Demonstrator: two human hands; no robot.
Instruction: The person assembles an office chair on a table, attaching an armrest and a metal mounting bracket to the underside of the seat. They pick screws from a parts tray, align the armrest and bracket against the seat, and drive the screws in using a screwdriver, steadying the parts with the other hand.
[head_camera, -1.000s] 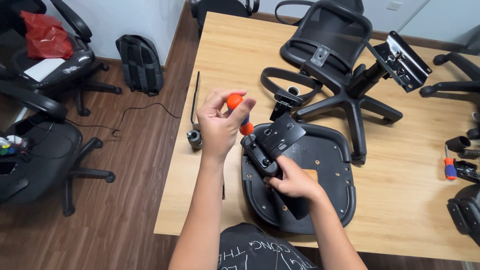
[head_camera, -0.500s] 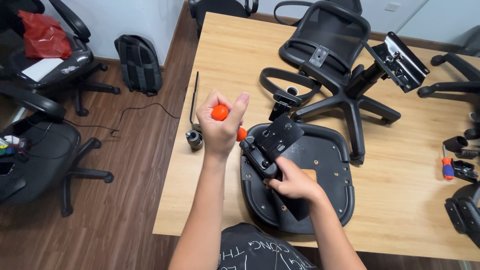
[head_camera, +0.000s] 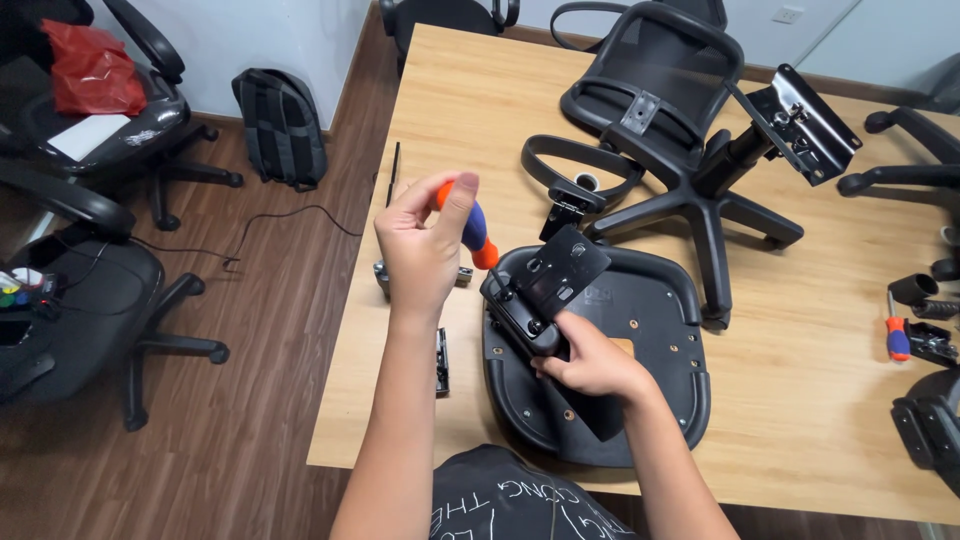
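Centre frame, left hand (head_camera: 425, 250): raised, grip closed round orange-blue screwdriver (head_camera: 470, 225), tip down.
Lower centre, right hand (head_camera: 590, 360): grip clasping black seat mechanism (head_camera: 545, 285) on seat pan (head_camera: 650, 330).

We see a screwdriver (head_camera: 470, 228) with an orange and blue handle, a black seat pan (head_camera: 640, 350) carrying a black metal bracket (head_camera: 545, 285), a pale wood-grain table (head_camera: 480, 110), a black chair base (head_camera: 700, 200), a dark brown plank floor (head_camera: 250, 330), a black backpack (head_camera: 282, 128) and a red bag (head_camera: 92, 70).
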